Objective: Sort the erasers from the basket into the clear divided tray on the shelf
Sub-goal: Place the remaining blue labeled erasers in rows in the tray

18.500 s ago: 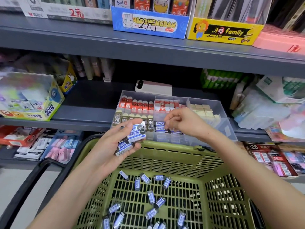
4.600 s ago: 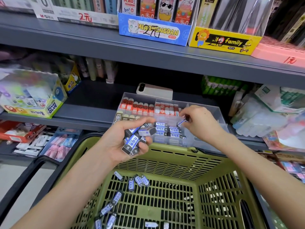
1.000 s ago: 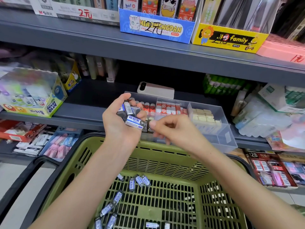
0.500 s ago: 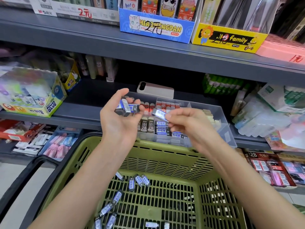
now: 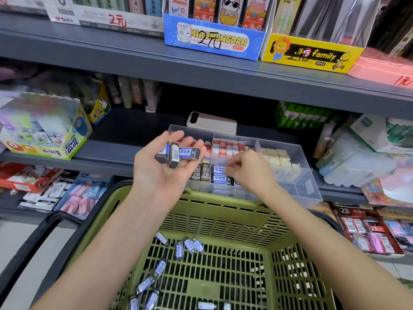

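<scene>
The grey shelf (image 5: 107,157) carries the clear divided tray (image 5: 299,173), which serves as the reference for all positions below. The green basket (image 5: 223,202) sits directly in front of the tray, and its far rim lies just below the tray's front wall.

The left hand (image 5: 161,168) is raised in front of the tray's left end. The palm faces up and the fingers are relaxed and spread. The right hand (image 5: 250,173) is over the tray's middle front compartment with the fingers curled downward. Whether these fingers pinch anything cannot be determined.

Several blue-labelled erasers (image 5: 183,154) lie loose on the fingers of the left hand. Matching erasers (image 5: 220,173) are stacked in the tray's middle front compartment, just beside the right fingertips. More loose erasers (image 5: 190,245) lie scattered on the basket floor, in front of and below the tray.
</scene>
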Demonstrator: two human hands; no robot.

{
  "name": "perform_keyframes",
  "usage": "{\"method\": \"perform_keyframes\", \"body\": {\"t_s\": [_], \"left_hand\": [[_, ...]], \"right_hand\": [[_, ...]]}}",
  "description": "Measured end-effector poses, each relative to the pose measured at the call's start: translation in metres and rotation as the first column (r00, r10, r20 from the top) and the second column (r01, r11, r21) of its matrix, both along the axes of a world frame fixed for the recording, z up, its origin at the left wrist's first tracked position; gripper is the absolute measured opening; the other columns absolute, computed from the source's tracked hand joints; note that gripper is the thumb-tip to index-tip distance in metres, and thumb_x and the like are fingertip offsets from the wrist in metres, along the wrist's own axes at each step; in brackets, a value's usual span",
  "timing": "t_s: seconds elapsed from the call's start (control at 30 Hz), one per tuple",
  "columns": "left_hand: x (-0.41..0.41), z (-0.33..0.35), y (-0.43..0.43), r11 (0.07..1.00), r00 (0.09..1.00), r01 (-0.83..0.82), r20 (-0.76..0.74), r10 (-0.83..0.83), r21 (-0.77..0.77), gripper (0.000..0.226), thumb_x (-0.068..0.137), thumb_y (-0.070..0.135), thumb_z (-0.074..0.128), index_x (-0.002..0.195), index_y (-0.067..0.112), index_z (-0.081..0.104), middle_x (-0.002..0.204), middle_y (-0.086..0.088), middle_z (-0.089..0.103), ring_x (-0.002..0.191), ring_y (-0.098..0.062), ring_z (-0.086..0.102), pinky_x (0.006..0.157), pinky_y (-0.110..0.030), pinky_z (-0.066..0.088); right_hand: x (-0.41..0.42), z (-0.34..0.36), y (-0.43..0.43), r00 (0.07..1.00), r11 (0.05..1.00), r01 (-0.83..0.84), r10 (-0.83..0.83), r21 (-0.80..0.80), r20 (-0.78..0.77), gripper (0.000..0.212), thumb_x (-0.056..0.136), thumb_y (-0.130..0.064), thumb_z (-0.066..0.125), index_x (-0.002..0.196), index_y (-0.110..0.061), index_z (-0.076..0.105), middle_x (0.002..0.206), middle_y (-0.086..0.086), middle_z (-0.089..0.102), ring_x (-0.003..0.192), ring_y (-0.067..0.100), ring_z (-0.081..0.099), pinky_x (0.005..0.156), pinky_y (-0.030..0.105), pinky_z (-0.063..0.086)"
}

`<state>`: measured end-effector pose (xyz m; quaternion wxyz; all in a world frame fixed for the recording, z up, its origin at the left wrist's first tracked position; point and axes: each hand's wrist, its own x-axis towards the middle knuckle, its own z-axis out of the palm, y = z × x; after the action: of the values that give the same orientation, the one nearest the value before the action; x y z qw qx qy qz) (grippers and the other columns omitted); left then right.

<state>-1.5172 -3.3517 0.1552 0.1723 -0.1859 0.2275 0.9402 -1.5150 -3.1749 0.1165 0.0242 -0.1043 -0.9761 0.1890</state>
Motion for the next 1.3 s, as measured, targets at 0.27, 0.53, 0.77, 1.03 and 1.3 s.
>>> {"method": "perform_keyframes", "body": {"t_s": [0.27, 0.53, 0.77, 1.03, 1.3], "left_hand": [[0.008, -0.001, 0.013, 0.998, 0.998, 0.008, -0.065, -0.011, -0.058, 0.051, 0.057, 0.012, 0.066, 0.105, -0.006, 0.062, 0.098, -0.021, 0.064, 0.097, -0.032, 0.066, 0.089, -0.044, 0.054], [0.004, 0.0, 0.005, 0.993, 0.999, 0.031, -0.03, -0.035, -0.112, 0.047, 0.068, 0.013, 0.068, 0.111, -0.005, 0.062, 0.104, -0.026, 0.067, 0.093, -0.035, 0.068, 0.086, -0.046, 0.055], [-0.004, -0.004, -0.004, 0.923, 0.97, 0.237, 0.019, -0.243, -0.302, 0.032, 0.09, 0.037, 0.057, 0.094, 0.005, 0.061, 0.065, -0.005, 0.048, 0.052, -0.012, 0.046, 0.034, -0.015, 0.033], [0.0, -0.008, -0.003, 0.841, 0.885, 0.421, -0.047, -0.462, -0.338, 0.05, 0.086, 0.054, 0.047, 0.103, 0.009, 0.06, 0.055, -0.002, 0.045, 0.037, -0.006, 0.033, 0.027, -0.012, 0.019], [0.002, -0.013, -0.001, 0.82, 0.859, 0.471, -0.044, -0.511, -0.327, 0.044, 0.098, 0.041, 0.037, 0.09, 0.001, 0.054, 0.054, -0.008, 0.049, 0.035, -0.01, 0.036, 0.029, -0.014, 0.021]], "right_hand": [[0.034, 0.03, -0.047, 0.928, 0.824, -0.255, 0.061, -0.506, -0.368, 0.01, 0.083, -0.025, 0.069, 0.091, -0.022, 0.064, 0.064, -0.009, 0.056, 0.06, 0.005, 0.052, 0.061, 0.028, 0.05], [0.021, 0.023, -0.006, 0.93, 0.826, -0.078, -0.141, -0.558, -0.339, 0.017, 0.082, -0.015, 0.069, 0.084, -0.025, 0.056, 0.067, -0.003, 0.059, 0.06, 0.013, 0.058, 0.058, 0.031, 0.05], [0.006, -0.008, 0.01, 0.98, 0.952, 0.032, -0.09, -0.305, -0.179, 0.013, 0.081, -0.013, 0.07, 0.081, -0.015, 0.058, 0.068, -0.002, 0.059, 0.068, 0.016, 0.058, 0.066, 0.026, 0.045], [-0.003, -0.007, 0.003, 0.978, 0.994, -0.014, -0.01, -0.113, -0.206, 0.006, 0.078, -0.012, 0.07, 0.078, -0.01, 0.064, 0.066, 0.004, 0.065, 0.07, 0.022, 0.06, 0.072, 0.027, 0.044], [-0.004, -0.012, 0.001, 0.981, 0.997, -0.016, 0.001, -0.075, -0.196, 0.019, 0.079, 0.001, 0.057, 0.096, -0.008, 0.056, 0.069, 0.004, 0.063, 0.078, 0.029, 0.061, 0.102, 0.035, 0.036]]}}
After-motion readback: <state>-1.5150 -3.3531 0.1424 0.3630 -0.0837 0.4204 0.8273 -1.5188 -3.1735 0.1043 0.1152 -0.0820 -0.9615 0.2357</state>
